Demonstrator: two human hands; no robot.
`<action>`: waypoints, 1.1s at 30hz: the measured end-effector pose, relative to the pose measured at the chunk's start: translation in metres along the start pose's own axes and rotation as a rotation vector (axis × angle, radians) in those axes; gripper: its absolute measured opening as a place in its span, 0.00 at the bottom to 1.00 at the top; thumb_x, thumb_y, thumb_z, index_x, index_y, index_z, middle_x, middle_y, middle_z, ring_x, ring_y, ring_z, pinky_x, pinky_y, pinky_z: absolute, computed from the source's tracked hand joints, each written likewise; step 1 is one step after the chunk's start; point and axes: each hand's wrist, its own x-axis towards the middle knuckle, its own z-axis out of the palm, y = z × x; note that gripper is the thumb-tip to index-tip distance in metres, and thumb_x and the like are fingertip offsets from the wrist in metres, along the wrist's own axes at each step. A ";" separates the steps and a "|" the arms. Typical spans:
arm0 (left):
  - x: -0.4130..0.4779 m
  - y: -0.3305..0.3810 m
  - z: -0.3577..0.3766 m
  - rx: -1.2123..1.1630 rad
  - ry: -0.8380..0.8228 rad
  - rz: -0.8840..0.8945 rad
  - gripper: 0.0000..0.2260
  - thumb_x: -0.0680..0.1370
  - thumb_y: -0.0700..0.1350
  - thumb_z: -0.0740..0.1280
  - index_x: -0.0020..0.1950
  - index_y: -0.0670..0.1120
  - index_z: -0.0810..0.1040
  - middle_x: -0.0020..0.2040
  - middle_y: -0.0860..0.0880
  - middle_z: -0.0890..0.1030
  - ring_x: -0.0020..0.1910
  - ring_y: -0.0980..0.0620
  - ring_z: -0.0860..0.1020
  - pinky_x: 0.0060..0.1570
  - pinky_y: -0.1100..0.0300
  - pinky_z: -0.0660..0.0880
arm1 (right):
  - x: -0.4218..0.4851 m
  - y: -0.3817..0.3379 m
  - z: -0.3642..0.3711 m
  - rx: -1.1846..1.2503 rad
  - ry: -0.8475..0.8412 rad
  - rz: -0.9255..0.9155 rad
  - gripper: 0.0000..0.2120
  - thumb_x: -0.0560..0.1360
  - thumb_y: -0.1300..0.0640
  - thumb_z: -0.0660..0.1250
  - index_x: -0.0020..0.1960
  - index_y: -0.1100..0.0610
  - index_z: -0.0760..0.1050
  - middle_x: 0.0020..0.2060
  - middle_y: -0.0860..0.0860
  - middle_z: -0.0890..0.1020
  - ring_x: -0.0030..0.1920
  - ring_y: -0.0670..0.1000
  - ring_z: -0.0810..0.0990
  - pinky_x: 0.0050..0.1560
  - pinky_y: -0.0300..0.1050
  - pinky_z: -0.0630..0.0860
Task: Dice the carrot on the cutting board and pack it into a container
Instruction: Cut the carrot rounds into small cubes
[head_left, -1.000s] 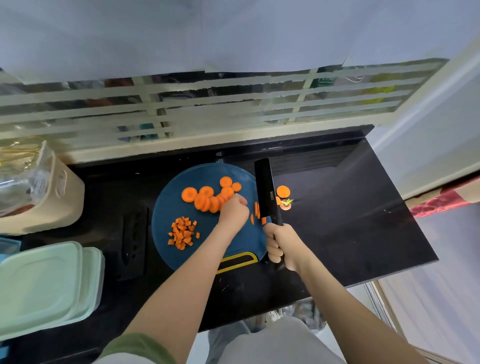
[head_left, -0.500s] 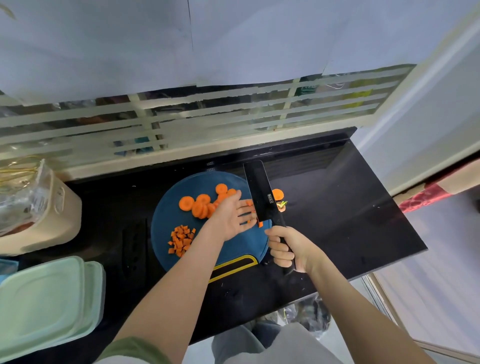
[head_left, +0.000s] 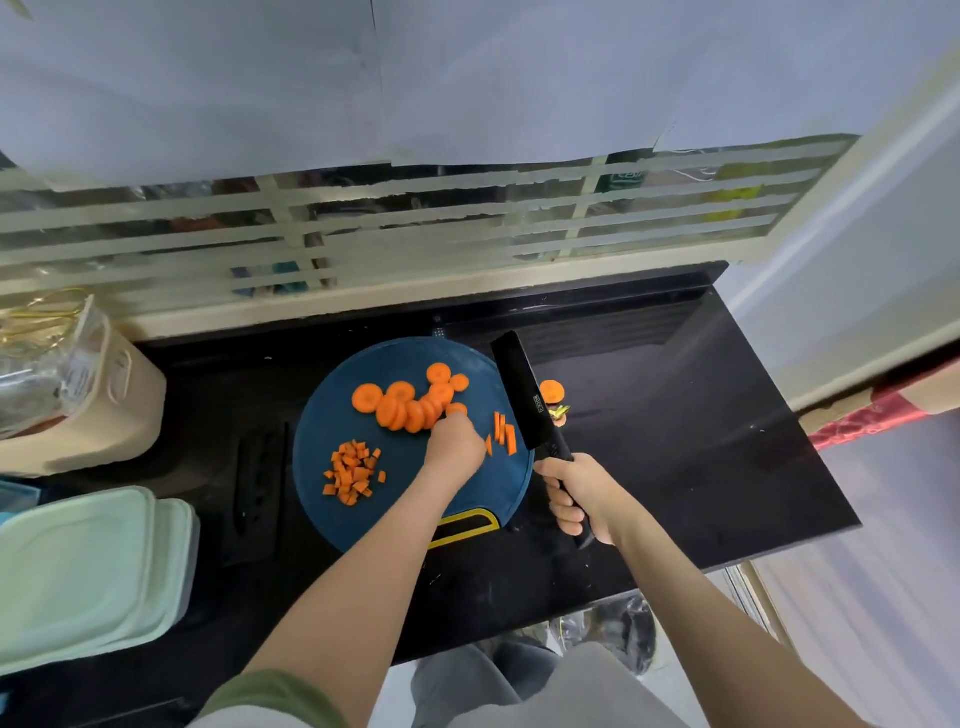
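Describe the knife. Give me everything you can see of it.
The knife is black all over, with a matte look. It has a broad, rectangular blade like a small cleaver's, with a small pale mark near the middle, and a black handle. The right hand grips the handle, fingers curled round it. The blade points away from the person along the right edge of the blue cutting board, beside a few carrot strips. Whether its edge touches the board cannot be told.

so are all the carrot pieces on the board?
No, one round carrot slice lies on the black counter, just right of the knife and off the blue cutting board.
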 end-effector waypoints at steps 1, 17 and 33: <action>-0.004 0.001 -0.003 0.098 0.001 0.013 0.11 0.78 0.36 0.60 0.60 0.37 0.72 0.55 0.39 0.78 0.54 0.40 0.78 0.48 0.53 0.75 | 0.001 0.001 0.000 -0.042 0.015 0.004 0.19 0.79 0.61 0.59 0.30 0.56 0.60 0.21 0.52 0.60 0.19 0.50 0.56 0.23 0.39 0.55; -0.025 -0.028 -0.031 0.675 0.123 -0.064 0.11 0.81 0.39 0.57 0.58 0.42 0.77 0.58 0.44 0.79 0.58 0.43 0.77 0.51 0.54 0.73 | 0.035 -0.005 0.030 -0.070 0.098 -0.046 0.07 0.79 0.58 0.60 0.44 0.60 0.67 0.23 0.53 0.65 0.18 0.49 0.61 0.20 0.39 0.61; -0.014 -0.007 -0.006 0.562 0.139 -0.008 0.22 0.79 0.37 0.60 0.72 0.40 0.59 0.59 0.43 0.78 0.56 0.43 0.79 0.49 0.51 0.75 | 0.044 -0.008 0.006 -0.035 0.224 -0.107 0.08 0.79 0.57 0.61 0.45 0.60 0.69 0.24 0.54 0.65 0.20 0.51 0.62 0.22 0.41 0.62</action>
